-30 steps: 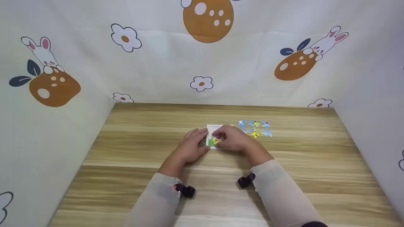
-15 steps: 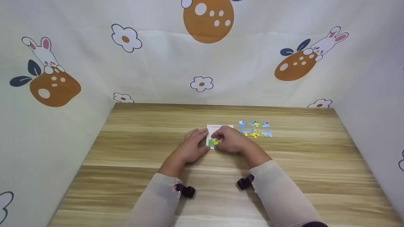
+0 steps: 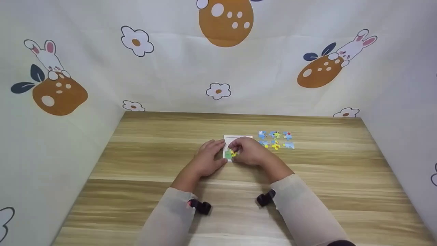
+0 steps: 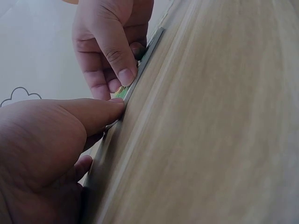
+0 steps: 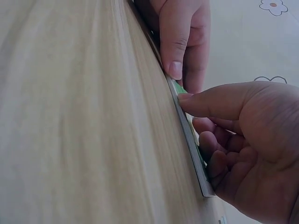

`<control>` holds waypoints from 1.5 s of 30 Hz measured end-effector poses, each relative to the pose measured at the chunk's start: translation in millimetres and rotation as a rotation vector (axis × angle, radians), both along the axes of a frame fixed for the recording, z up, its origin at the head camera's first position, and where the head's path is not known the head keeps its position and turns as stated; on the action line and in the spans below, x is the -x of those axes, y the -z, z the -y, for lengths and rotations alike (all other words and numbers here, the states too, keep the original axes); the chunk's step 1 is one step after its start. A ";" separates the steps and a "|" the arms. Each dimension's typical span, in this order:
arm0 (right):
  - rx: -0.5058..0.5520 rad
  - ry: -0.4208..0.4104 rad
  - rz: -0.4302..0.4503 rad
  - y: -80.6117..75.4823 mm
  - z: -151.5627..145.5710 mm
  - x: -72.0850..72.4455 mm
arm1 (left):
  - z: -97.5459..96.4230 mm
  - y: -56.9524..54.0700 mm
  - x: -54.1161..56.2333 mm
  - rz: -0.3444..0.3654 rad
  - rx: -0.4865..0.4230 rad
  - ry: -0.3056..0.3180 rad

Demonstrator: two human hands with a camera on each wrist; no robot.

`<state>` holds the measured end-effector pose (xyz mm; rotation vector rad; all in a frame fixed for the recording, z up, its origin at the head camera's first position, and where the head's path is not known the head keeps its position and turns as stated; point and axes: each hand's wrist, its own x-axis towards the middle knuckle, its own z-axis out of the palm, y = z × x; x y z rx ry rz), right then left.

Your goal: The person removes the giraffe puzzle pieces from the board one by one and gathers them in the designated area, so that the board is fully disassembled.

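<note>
in the head view, the work in hand looks like seating pieces in a small white tray (image 3: 237, 136); my guess is that the next move calls for a straight press until the edges sit flush. a green piece (image 3: 228, 154) lies at the tray's 8 o'clock, with a yellow piece (image 3: 233, 153) just beside it at 7, in the gap between the right hand's (image 3: 252, 151) thumb and forefinger. the left hand (image 3: 207, 158), fingers stretched out and gripping nothing, touches the rim from 10 o'clock round to the corner near 7. 6 loose pieces (image 3: 275, 134) lie between 2 and 3 o'clock of the tray.

in the left wrist view, the left thumb lies straight against the tray's edge; some green shows at its tip's 12 o'clock, near the right thumb.

in the right wrist view, the right fingers curl at 5 o'clock of their thumb tip, which rests at the tray's edge; i cannot tell whether they pinch a piece.
</note>
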<state>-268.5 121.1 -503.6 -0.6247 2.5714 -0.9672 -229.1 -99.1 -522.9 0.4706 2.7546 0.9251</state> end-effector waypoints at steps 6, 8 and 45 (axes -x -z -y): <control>-0.032 0.022 -0.009 -1.9 2.9 -2.1 | 0.3 -0.3 -0.7 0.019 0.010 -0.014; -0.042 0.023 -0.012 -3.2 3.5 -3.0 | 0.5 -0.2 -0.4 0.024 0.017 -0.018; 0.035 0.011 0.143 -12.2 -131.5 9.3 | -2.1 1.8 2.0 0.049 0.051 -0.028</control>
